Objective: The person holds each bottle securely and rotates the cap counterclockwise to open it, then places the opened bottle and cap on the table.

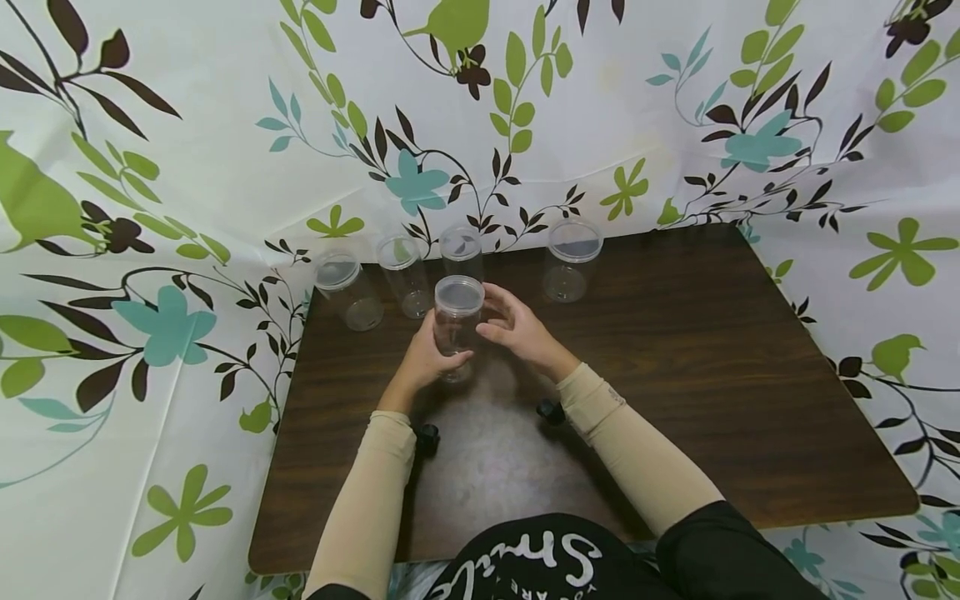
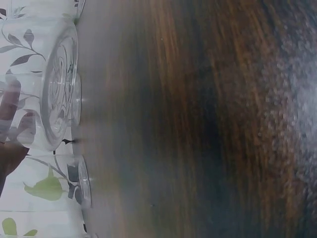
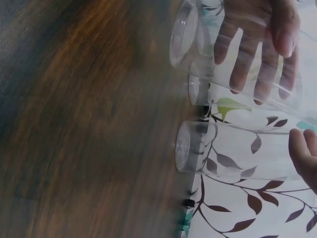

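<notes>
A clear cylindrical jar [image 1: 452,335] with a translucent lid [image 1: 460,295] is held upright, slightly tilted, over the front-middle of the row of jars. My left hand [image 1: 426,360] grips its side, thumb in front and fingers behind, which show through the clear wall in the right wrist view. The jar's base [image 2: 60,87] appears raised off the table. Close to the lid's right side, my right hand [image 1: 519,330] has its fingers loosely bent; whether a fingertip touches the lid I cannot tell. Only a few right fingertips [image 3: 300,151] show at the right wrist view's edge.
Behind the held jar stand lidded clear jars: a wide one [image 1: 351,296] at left, two slim ones [image 1: 405,279] [image 1: 461,248], and another wide one [image 1: 567,271] to the right. The dark wood table [image 1: 675,392] meets a patterned cloth [image 1: 615,100]. Two small black objects [image 1: 427,439] [image 1: 551,411] lie by my forearms.
</notes>
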### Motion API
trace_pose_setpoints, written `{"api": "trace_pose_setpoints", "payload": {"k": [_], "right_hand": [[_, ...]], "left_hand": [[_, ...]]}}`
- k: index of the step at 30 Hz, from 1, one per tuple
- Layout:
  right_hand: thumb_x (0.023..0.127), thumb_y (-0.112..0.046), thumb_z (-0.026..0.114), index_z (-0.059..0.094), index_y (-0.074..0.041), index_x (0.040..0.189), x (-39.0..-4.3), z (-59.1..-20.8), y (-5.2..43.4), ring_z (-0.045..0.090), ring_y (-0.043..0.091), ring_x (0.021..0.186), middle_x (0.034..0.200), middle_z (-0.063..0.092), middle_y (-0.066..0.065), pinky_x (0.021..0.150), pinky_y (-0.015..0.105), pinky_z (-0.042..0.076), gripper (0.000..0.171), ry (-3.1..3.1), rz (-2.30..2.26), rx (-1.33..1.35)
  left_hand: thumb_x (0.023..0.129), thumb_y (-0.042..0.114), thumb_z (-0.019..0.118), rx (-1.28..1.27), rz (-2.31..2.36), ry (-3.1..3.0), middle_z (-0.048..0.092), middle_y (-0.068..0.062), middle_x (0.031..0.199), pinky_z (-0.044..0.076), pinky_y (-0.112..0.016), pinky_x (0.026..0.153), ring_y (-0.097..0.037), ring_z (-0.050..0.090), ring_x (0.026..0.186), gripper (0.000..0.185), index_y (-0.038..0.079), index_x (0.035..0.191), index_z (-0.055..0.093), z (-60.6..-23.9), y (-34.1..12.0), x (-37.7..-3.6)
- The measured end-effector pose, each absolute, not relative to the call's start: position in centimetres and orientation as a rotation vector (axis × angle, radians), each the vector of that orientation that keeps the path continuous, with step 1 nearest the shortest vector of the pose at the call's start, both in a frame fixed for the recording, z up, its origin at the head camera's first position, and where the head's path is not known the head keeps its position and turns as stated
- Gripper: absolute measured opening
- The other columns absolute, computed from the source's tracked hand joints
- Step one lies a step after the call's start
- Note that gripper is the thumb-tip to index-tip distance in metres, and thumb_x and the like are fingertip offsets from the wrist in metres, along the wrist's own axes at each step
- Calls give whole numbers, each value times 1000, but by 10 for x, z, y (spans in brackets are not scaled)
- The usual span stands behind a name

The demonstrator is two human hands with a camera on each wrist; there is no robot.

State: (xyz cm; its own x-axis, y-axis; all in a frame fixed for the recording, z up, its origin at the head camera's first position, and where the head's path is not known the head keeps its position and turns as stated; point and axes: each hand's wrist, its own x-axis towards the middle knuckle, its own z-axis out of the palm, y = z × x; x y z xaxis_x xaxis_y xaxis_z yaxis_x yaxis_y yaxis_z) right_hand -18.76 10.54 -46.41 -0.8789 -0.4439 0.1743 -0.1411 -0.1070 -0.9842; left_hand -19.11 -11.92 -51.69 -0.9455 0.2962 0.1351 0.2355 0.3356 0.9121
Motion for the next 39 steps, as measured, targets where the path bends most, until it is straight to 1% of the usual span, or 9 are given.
{"api": "trace_pose_setpoints", "payload": {"k": [2, 4, 11, 17, 23, 28, 31, 34, 39], "right_hand": [[96, -3, 65, 24, 1, 158, -187, -464, 104, 32, 39, 145, 159, 32, 24, 114, 63, 28, 74, 1940, -2091, -660], [95, 2, 62, 25, 0, 158, -187, -464, 102, 33, 39, 145, 158, 33, 24, 113, 64, 29, 73, 1960, -2076, -659], [95, -15, 72, 25, -5, 159, -190, -466, 97, 45, 32, 138, 153, 41, 19, 109, 48, 42, 79, 1950, -2071, -619], [95, -5, 67, 21, -1, 159, -192, -467, 92, 51, 28, 127, 149, 42, 20, 99, 30, 47, 79, 1907, -2128, -554], [95, 4, 60, 21, -5, 160, -194, -465, 91, 51, 29, 128, 151, 41, 21, 100, 34, 46, 76, 1908, -2099, -485], [95, 2, 61, 16, -6, 162, -194, -463, 92, 50, 31, 128, 153, 38, 23, 100, 35, 45, 81, 1932, -2047, -464], [96, -4, 65, 14, -7, 162, -194, -463, 93, 51, 30, 126, 152, 39, 22, 100, 33, 45, 84, 1918, -2062, -457], [94, -22, 75, 13, -8, 162, -193, -464, 93, 50, 30, 130, 152, 39, 22, 103, 34, 44, 93, 1865, -2120, -469], [77, -54, 84, 12, -6, 162, -191, -468, 93, 37, 31, 143, 158, 34, 21, 113, 44, 36, 121, 1844, -2168, -513]], "left_hand": [[74, 9, 91, 501, 1711, 2517, 62, -23, 132, 41, -51, 109, -36, 60, 122, 95, 3, 150, 34, -517, -120, -191], [75, 10, 91, 499, 1699, 2524, 62, -22, 131, 41, -50, 110, -35, 60, 123, 94, 3, 149, 34, -518, -120, -191], [76, 10, 89, 560, 1610, 2553, 56, -21, 138, 46, -51, 104, -35, 57, 123, 94, 3, 151, 33, -516, -118, -189], [75, 4, 88, 661, 1612, 2471, 59, -20, 134, 49, -48, 99, -32, 61, 117, 91, 3, 148, 35, -513, -113, -188], [75, -1, 87, 665, 1598, 2472, 60, -26, 132, 47, -52, 102, -39, 60, 118, 93, -1, 149, 32, -511, -109, -185], [76, -4, 85, 659, 1621, 2449, 58, -30, 132, 46, -54, 102, -43, 60, 119, 91, -7, 149, 31, -514, -108, -185], [76, -3, 86, 654, 1646, 2441, 58, -28, 133, 48, -52, 101, -41, 60, 120, 91, -4, 149, 32, -515, -109, -185], [75, -1, 87, 649, 1672, 2444, 60, -25, 132, 51, -48, 98, -38, 62, 118, 90, -1, 148, 34, -516, -110, -184], [75, 4, 89, 647, 1693, 2448, 60, -22, 131, 52, -47, 97, -35, 62, 117, 90, 1, 148, 34, -519, -114, -184]]}}
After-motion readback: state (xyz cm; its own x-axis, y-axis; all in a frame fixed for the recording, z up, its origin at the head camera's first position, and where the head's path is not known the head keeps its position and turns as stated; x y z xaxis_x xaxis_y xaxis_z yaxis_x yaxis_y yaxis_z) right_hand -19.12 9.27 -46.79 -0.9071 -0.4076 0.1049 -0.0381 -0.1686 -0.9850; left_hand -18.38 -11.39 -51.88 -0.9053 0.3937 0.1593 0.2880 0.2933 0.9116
